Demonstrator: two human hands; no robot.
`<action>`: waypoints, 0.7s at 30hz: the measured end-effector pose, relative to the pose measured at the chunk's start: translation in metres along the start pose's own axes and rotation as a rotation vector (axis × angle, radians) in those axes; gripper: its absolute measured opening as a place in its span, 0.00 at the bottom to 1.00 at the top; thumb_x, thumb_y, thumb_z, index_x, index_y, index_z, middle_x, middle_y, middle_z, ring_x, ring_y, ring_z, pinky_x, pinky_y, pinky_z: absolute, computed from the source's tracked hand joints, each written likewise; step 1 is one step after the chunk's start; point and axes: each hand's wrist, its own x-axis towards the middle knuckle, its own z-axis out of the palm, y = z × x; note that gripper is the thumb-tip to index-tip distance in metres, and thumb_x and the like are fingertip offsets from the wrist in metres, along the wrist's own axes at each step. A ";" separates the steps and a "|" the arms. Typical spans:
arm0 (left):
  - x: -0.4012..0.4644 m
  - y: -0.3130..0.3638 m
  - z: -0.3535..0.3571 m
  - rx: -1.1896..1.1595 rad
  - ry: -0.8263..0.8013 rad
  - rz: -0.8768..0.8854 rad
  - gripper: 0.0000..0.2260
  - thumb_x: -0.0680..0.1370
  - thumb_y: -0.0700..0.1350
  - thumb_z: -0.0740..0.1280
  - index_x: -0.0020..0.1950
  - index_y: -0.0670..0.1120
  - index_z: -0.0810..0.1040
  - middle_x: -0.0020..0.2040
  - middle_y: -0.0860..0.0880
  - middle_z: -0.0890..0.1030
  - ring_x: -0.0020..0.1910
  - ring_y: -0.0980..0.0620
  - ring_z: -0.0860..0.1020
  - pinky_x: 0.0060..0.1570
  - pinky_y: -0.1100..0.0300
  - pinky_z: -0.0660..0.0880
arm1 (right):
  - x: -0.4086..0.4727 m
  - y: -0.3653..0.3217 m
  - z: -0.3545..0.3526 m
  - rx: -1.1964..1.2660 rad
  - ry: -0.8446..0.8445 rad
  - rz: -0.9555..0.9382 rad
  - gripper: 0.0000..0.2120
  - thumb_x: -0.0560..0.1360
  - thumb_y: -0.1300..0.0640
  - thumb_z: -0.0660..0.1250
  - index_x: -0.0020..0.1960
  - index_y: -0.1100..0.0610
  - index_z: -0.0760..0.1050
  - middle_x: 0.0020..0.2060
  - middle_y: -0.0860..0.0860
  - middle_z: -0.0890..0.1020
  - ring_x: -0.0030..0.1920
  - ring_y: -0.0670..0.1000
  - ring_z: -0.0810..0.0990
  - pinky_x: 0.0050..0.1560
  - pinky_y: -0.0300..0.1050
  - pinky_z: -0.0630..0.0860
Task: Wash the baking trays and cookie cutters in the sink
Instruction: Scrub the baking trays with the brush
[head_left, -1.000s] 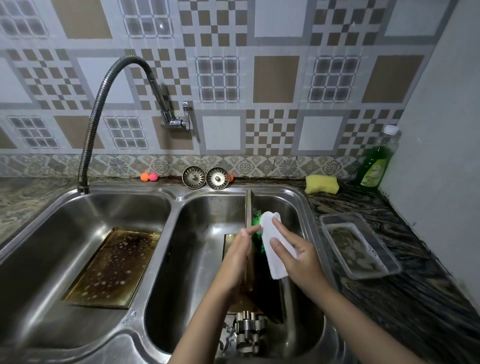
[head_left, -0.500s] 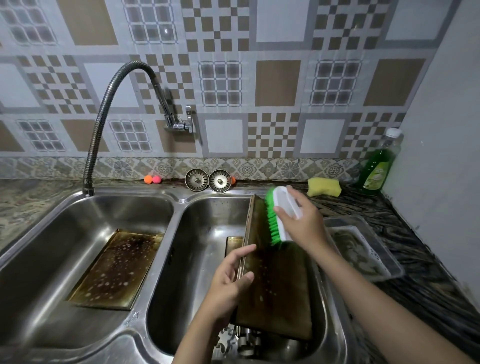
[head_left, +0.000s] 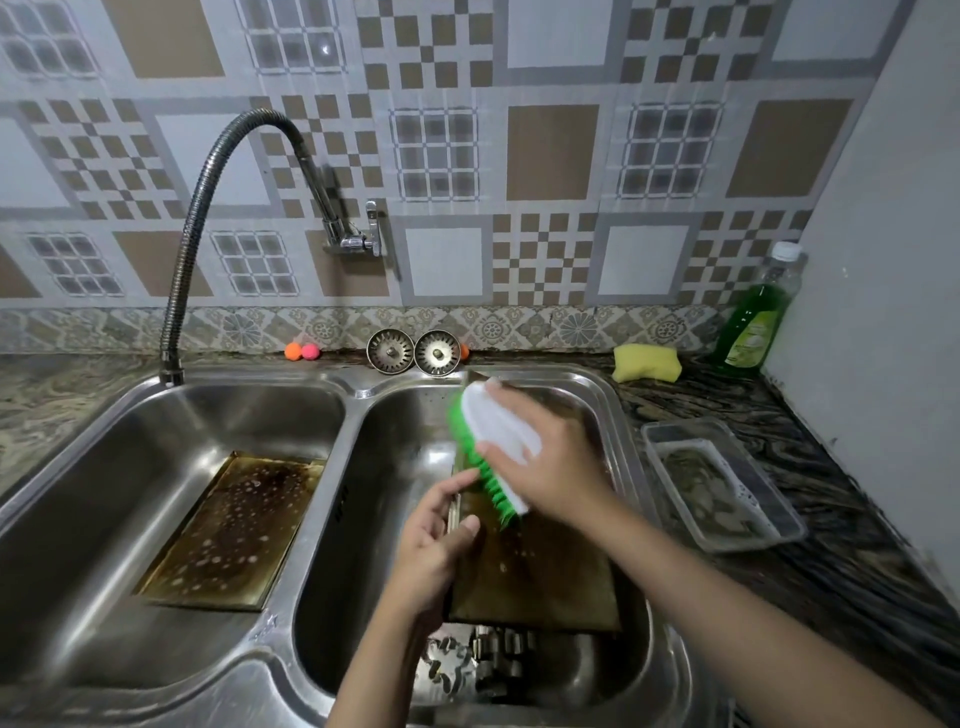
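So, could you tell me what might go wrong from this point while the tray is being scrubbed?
1. The baking tray stands tilted in the right basin, steadied only by the left hand on its edge; hard strokes from the brush in the right hand could make it slip.
2. If it slips, it may drop onto the cookie cutters below it.
3. The second tray, spotted with suds in the left basin, could be forgotten unrinsed.
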 end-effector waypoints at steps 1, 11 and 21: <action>0.001 0.001 -0.004 -0.055 0.030 -0.009 0.21 0.67 0.37 0.68 0.60 0.42 0.76 0.58 0.46 0.81 0.58 0.48 0.77 0.58 0.54 0.75 | -0.015 -0.004 0.004 0.041 -0.038 -0.047 0.28 0.70 0.45 0.70 0.69 0.38 0.68 0.58 0.47 0.82 0.41 0.44 0.82 0.39 0.41 0.79; 0.003 0.020 -0.027 -0.145 -0.033 -0.029 0.19 0.68 0.31 0.69 0.56 0.45 0.80 0.56 0.45 0.81 0.51 0.49 0.81 0.47 0.54 0.81 | 0.008 0.066 -0.038 0.023 0.230 0.213 0.27 0.73 0.52 0.71 0.70 0.50 0.69 0.66 0.48 0.74 0.63 0.52 0.75 0.57 0.46 0.77; 0.019 0.021 -0.015 -0.254 0.049 0.016 0.29 0.59 0.46 0.79 0.59 0.46 0.77 0.56 0.46 0.81 0.49 0.54 0.82 0.46 0.62 0.79 | -0.051 -0.016 0.020 0.160 0.017 0.015 0.30 0.71 0.48 0.71 0.71 0.42 0.66 0.63 0.40 0.76 0.49 0.36 0.78 0.50 0.39 0.79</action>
